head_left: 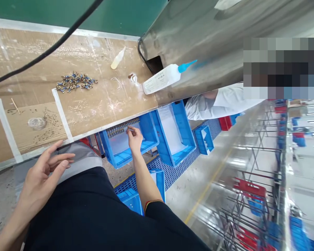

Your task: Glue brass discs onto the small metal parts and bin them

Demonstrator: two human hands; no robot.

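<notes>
My right hand (135, 138) reaches into a blue bin (117, 161) beside the bench. Its fingers are pinched together close to rows of small metal parts (117, 130) lined up on a white sheet in that bin. Whatever sits between the fingertips is too small to name. Over my lap at the bench's front edge, my left hand (45, 172) hangs with its fingers apart and nothing in it. A pile of small brass-coloured and blue parts (75, 82) lies on the brown bench top (94, 108).
A white bottle with a blue nozzle (162, 80) and a small dropper bottle (118, 59) are on the bench. Tape strips frame a cardboard patch with a round clear lump (37, 123). A second blue bin (172, 139) adjoins the first. A person's white sleeve (214, 104) shows beyond.
</notes>
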